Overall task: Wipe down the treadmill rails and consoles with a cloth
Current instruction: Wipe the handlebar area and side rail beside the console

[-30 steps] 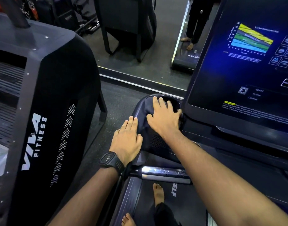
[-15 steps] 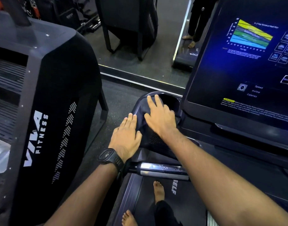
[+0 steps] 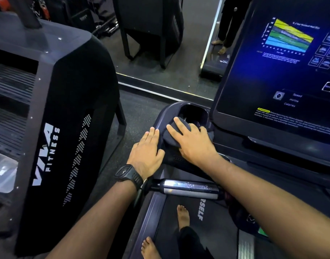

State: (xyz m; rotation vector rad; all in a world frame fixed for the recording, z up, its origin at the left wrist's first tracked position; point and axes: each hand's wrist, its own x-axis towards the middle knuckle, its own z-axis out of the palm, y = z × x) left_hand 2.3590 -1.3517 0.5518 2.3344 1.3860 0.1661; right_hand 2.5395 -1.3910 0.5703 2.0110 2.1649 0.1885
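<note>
A dark cloth (image 3: 171,136) lies bunched on the left wing of the treadmill console (image 3: 165,113), just below its cup holder (image 3: 193,111). My right hand (image 3: 193,143) presses flat on the cloth, fingers spread over it. My left hand (image 3: 148,153) rests flat and empty on the outer left edge of the same wing, fingers together, a black watch on the wrist. The lit touchscreen (image 3: 284,71) stands to the right. A chrome grip sensor bar (image 3: 188,188) runs under my forearms.
A black VIVA FITNESS machine (image 3: 67,137) stands close on the left, with a narrow strip of floor between. A mirror (image 3: 160,53) ahead reflects a standing person's legs. My bare feet (image 3: 183,217) stand on the treadmill belt below.
My right hand has slid the cloth down and to the right, off the wing's upper left part toward the base of the screen. The left hand has stayed in place.
</note>
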